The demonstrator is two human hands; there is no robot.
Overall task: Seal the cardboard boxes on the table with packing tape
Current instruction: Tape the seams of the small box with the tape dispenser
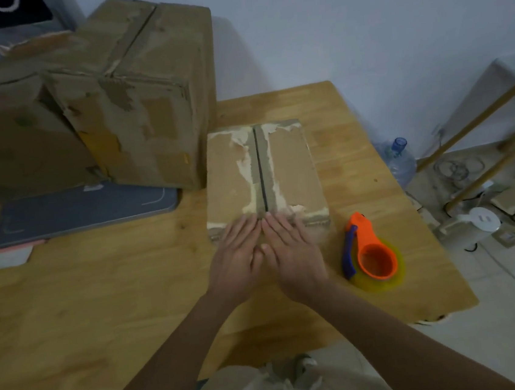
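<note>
I have both hands flat on the near end of the small cardboard box (263, 175), which sits on the wooden table (101, 290) just right of centre. My left hand (240, 253) and right hand (290, 251) lie side by side, fingers straight and relaxed, gripping nothing; the fingertips (246, 221) rest at the near edge of the top flaps, either side of the centre seam (260, 169). The seam is a dark open gap with no new tape visible along it; torn paper from old tape borders it.

The tape dispenser (368, 250), orange with a blue handle and a yellowish roll, lies on the table just beside the box to the right, untouched.

Step in hand, as I judge it: closing and levelling the flaps before taping. To do it well:

1. Press both flaps down evenly so the edges meet along the seam.
2. Keep one hand holding the flaps while the other fetches the dispenser.
3. Start the tape on the near side face, then run it along the seam.
4. The torn surface may bond poorly; rub the tape down firmly.

Two larger cardboard boxes (131, 90) stand at the far left.
</note>
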